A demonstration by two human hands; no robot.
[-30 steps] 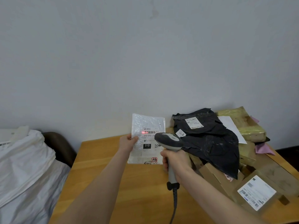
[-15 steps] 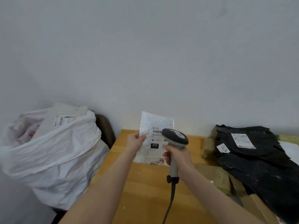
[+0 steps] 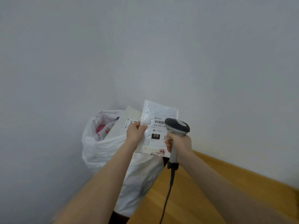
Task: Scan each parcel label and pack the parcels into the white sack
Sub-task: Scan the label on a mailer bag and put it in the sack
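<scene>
**Parcel Held Up at the Sack, Scanner in the Other Hand**

The left hand (image 3: 135, 133) pinched a white padded parcel (image 3: 156, 113) by its left edge. The thumb lay on the front face and the other fingers were hidden behind it. The parcel stood upright with its printed side toward the camera. The label (image 3: 159, 126) on that face showed a barcode, a line beginning 010-010 and a black box reading 010, with a red stamp near the bottom edge.

Just right of the left hand, the right hand (image 3: 178, 143) was wrapped around the handle of a grey barcode scanner (image 3: 177, 126). The scanner's dark head stood above the fist and covered the right part of the label. A cable (image 3: 168, 191) hung from the handle below the right hand and ran out of the lower edge of the view.

Behind and below the left hand stood the white sack (image 3: 103, 147), its mouth open to the left of that hand. A flat pale parcel (image 3: 118, 128) with its own label stuck out of the mouth, and its upper corner passed behind the held parcel. Something pink and red (image 3: 101, 128) lay deeper in. Below and right of the right hand stretched the wooden worktop (image 3: 210, 188), with the sack just beside its left end. A plain pale wall (image 3: 145, 46) rose above both hands.
</scene>
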